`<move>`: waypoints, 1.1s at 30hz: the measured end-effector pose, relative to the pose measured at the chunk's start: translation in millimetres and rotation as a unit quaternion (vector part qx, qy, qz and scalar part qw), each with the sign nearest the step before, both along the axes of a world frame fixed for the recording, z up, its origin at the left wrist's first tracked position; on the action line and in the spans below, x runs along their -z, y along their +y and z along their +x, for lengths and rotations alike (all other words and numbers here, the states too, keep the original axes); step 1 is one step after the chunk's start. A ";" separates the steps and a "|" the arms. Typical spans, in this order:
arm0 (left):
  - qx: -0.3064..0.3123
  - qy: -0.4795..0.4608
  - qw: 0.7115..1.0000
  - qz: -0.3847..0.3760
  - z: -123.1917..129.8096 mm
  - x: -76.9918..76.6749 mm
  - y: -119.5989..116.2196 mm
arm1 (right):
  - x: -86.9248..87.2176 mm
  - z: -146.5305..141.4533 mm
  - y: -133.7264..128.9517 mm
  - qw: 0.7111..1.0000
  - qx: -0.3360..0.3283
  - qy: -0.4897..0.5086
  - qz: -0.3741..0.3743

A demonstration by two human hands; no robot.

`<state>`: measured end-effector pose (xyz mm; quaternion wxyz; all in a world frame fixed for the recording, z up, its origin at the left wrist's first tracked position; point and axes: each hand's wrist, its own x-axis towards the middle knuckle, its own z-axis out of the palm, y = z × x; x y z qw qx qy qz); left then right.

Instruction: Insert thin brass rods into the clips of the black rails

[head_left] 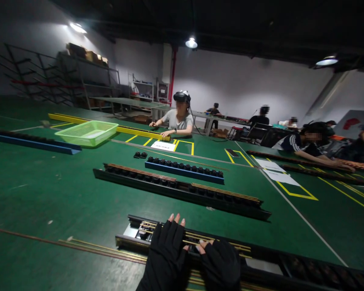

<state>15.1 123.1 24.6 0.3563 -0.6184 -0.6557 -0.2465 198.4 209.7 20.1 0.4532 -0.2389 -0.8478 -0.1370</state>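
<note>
My left hand and my right hand, both in black fingerless gloves, lie flat across thin brass rods. The rods sit lengthwise in a long black rail fixture at the bottom of the view. My fingertips rest on the rods and point towards each other, with no clear grip. Part of the fixture and rods is hidden under my palms. More loose brass rods lie on the green mat to the left of my left hand.
Ahead on the green mat lie a black rail with brass strips and a blue rail with black blocks. A green plastic basket sits far left. A co-worker in a headset touches a yellow rail; another person reaches across at right.
</note>
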 end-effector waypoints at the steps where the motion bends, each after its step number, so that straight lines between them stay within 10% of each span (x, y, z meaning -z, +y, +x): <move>1: 0.000 -0.005 1.000 -0.001 -0.5 1.0 0.2 | 0.4 -1.2 -1.0 1.000 0.004 0.001 -0.003; 33: 0.024 -0.047 0.998 -0.023 -0.8 14.2 1.9 | 14.5 -22.4 -5.8 0.990 0.052 0.092 -0.097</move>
